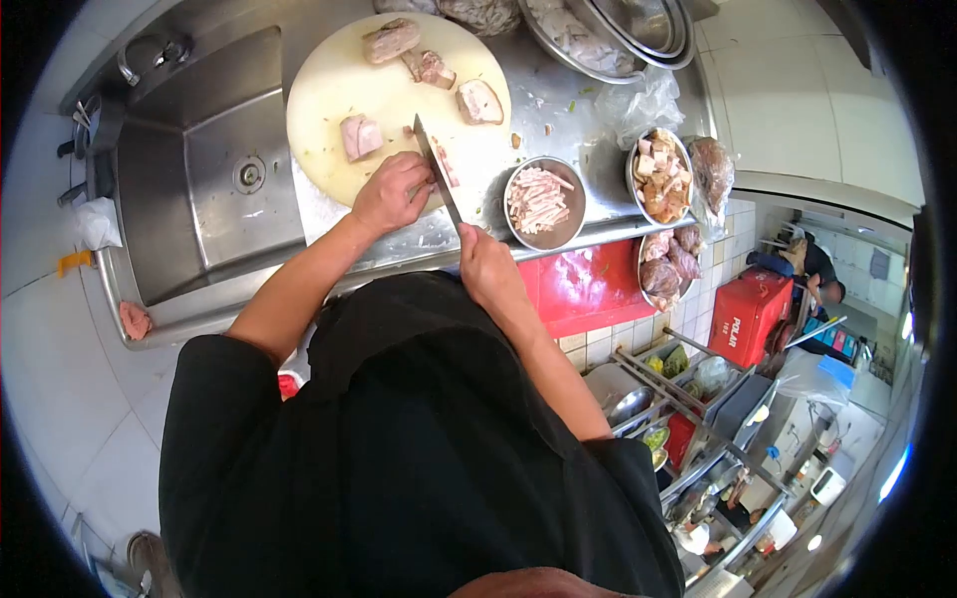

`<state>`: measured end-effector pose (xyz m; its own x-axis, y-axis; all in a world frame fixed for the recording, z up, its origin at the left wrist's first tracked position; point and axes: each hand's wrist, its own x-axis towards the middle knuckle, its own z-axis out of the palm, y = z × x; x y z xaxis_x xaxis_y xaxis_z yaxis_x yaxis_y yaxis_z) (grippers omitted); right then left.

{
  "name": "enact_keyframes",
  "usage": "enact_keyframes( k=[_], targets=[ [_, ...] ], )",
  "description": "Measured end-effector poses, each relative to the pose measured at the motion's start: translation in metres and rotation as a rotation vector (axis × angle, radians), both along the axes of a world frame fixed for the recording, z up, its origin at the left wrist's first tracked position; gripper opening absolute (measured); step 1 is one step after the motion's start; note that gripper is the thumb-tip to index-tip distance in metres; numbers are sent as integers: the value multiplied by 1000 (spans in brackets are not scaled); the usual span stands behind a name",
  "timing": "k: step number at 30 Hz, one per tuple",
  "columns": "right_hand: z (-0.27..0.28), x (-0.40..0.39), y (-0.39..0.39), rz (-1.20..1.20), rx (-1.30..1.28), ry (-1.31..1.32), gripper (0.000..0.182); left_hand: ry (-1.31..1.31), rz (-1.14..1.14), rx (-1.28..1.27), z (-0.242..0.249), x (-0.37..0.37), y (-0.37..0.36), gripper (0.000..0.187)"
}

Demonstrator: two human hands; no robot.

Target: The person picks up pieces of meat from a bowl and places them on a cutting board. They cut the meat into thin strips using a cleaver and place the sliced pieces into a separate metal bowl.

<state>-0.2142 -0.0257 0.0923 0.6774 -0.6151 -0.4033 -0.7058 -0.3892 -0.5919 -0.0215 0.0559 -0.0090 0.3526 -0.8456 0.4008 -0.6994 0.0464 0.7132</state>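
My right hand [488, 267] is wrapped around the handle of a kitchen knife [437, 167], whose blade points away from me across the round cutting board [329, 95]. Fingers curled, my left hand [394, 191] rests at the board's near edge, against the left side of the blade; what lies under its fingertips is hidden. Thin meat slices [448, 167] lie just right of the blade. Farther back on the board are a pale meat block [361, 138], another cut block [480, 103] and more chunks [392, 41]. A steel bowl [576, 219] of meat strips [539, 199] stands right of the knife.
A sink [214, 149] with a faucet [150, 55] is on the left. To the right stand a bowl of cut meat [662, 177], a plastic bag [643, 105] and a bowl of large meat pieces [666, 267]. Steel basins [648, 25] sit at the back.
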Motion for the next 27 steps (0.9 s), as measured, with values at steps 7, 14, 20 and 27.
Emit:
enact_keyframes(
  k=[7, 14, 20, 27],
  targets=[
    [28, 6, -25, -20, 111, 87, 59, 30, 37, -9, -1, -1, 2, 14],
    [38, -15, -1, -48, 115, 111, 54, 27, 62, -35, -4, -3, 1, 17],
    [-1, -1, 4, 19, 4, 36, 52, 40, 61, 2, -8, -6, 4, 15],
    [24, -4, -17, 32, -49, -13, 52, 34, 64, 7, -5, -4, 2, 15]
  ],
)
